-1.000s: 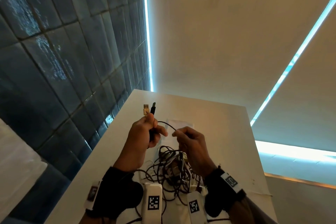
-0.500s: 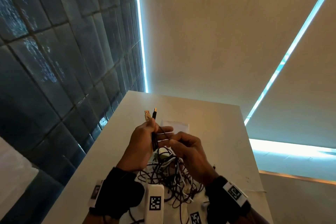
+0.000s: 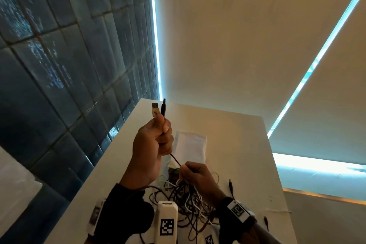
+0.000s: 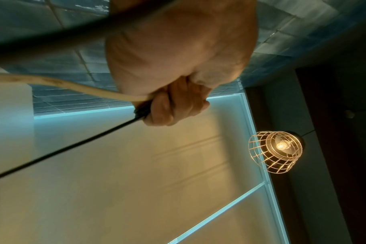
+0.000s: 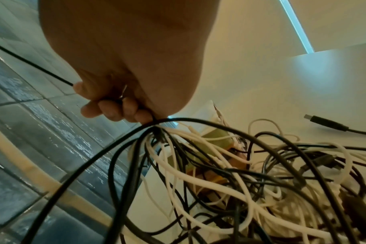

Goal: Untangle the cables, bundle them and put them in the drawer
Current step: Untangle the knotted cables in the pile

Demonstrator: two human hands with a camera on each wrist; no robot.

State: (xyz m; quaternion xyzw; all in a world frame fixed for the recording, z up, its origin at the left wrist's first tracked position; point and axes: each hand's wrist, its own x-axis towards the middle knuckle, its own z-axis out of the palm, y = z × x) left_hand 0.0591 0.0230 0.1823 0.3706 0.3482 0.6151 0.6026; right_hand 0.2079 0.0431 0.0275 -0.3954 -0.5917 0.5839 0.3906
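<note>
My left hand (image 3: 156, 140) is raised above the white table (image 3: 237, 144) and grips two cable ends, a white USB plug (image 3: 155, 110) and a black plug (image 3: 163, 108) sticking up from the fist. In the left wrist view the left hand (image 4: 173, 105) holds a white cable (image 4: 73, 85) and a thin black cable (image 4: 73, 147). A taut black cable (image 3: 175, 159) runs down to my right hand (image 3: 190, 172), which pinches it just above a tangle of black and white cables (image 3: 184, 202). The right hand (image 5: 115, 107) shows the same hold over the tangle (image 5: 240, 173).
A white pouch (image 3: 191, 146) lies flat on the table behind the hands. A loose black plug (image 3: 230, 184) rests right of the tangle. Dark blue tiled wall (image 3: 59, 65) runs along the table's left edge. A caged lamp (image 4: 276, 151) hangs overhead.
My left hand has lifted the two plugs higher and away from the pile. The right hand has dropped lower toward the tangle, and the black cable between them has pulled straight.
</note>
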